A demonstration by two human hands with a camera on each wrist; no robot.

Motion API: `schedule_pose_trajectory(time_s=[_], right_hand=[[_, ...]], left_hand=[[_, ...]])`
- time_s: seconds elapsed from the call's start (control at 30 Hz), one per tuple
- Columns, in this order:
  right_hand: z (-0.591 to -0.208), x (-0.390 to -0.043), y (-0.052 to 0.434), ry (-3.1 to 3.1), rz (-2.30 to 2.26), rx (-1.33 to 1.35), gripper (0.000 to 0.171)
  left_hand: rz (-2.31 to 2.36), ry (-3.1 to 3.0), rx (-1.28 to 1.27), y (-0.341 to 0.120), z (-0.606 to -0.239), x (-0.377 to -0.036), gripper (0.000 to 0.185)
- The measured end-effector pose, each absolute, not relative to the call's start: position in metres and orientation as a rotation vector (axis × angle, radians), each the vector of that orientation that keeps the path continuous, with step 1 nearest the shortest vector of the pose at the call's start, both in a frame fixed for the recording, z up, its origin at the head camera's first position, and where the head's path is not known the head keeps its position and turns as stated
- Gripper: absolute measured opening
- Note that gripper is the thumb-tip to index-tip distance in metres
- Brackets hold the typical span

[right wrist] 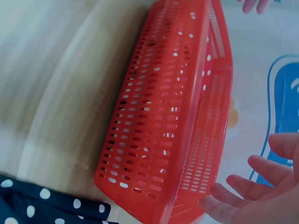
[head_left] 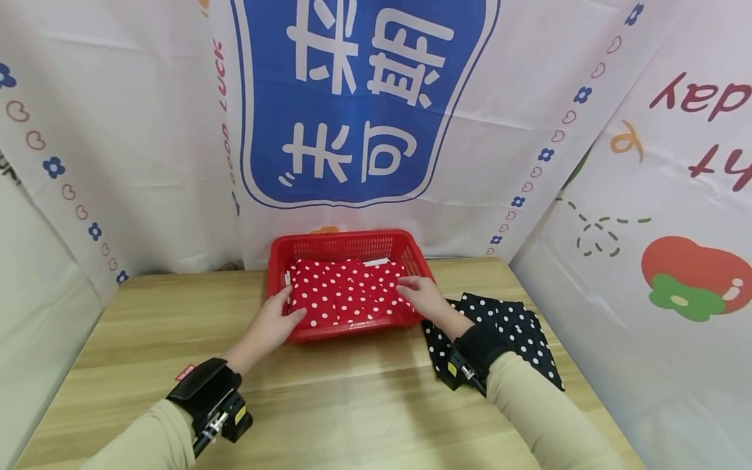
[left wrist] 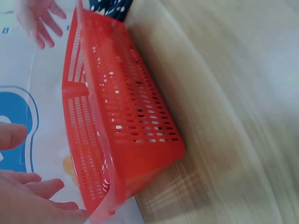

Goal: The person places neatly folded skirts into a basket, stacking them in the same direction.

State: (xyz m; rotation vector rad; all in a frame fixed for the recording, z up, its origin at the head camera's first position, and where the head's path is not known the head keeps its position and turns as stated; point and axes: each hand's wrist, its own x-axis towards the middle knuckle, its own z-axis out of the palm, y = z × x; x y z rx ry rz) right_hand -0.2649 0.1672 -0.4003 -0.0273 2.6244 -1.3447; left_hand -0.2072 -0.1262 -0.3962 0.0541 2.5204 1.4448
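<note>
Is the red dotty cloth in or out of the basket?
In: the red dotty cloth lies inside the basket, with its walls around it.

Back sheet [head_left: 164, 130]: blue badge [head_left: 360, 111] w/ big white Chinese chars, 未来可期, turned sideways; "GOOD LUCK" [head_left: 222, 111] runs up L of it. R sheet [head_left: 617, 313]: red "day" [head_left: 702, 98] upside down, plus "ht" [head_left: 724, 166], cut by pic edge. Black letters [head_left: 8, 168] far L cut off, unreadable. Red tag [head_left: 185, 372] on L wrist strap [head_left: 202, 388] too small to read.

Beige sleeves [head_left: 149, 437], black wrist straps [head_left: 202, 385] behind each grip [head_left: 273, 320], small black boxes [head_left: 234, 431] with yellow labels [head_left: 240, 414], silver-tipped black cables [head_left: 201, 446], red tag [head_left: 185, 372] on left strap
</note>
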Motion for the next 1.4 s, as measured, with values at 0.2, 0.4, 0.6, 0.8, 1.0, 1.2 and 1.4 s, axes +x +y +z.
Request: schedule_pose_trajectory(time_s=[0.2, 0.4, 0.6, 0.8, 1.0, 1.2, 1.4], right_hand=[[-0.396, -0.248, 0.168, 2.681, -1.182, -0.158, 0.038], [-0.396, -0.234, 0.171, 2.696, -1.106, -0.276, 0.037], [-0.399, -0.223, 0.173, 2.653, -1.067, -0.389, 0.034], [-0.403, -0.219, 0.173, 2.64, -1.056, -0.426, 0.035], [-0.407, -0.21, 0.178, 2.589, -1.045, -0.479, 0.034], [-0.418, -0.203, 0.188, 2.58, -0.95, -0.45, 0.034], [-0.418, -0.202, 0.202, 2.6, -0.919, -0.385, 0.033]], left_hand=[[1.307, 2.589, 0.133, -0.128, -0.397, -0.195, 0.067], [1.288, 2.521, 0.122, -0.131, -0.396, -0.182, 0.066], [1.28, 2.463, 0.145, -0.134, -0.392, -0.169, 0.068], [1.278, 2.427, 0.153, -0.133, -0.397, -0.161, 0.067], [1.195, 2.411, 0.14, -0.133, -0.413, -0.153, 0.065], [1.097, 2.431, 0.156, -0.137, -0.426, -0.147, 0.063], [1.067, 2.456, 0.165, -0.14, -0.431, -0.146, 0.064]])
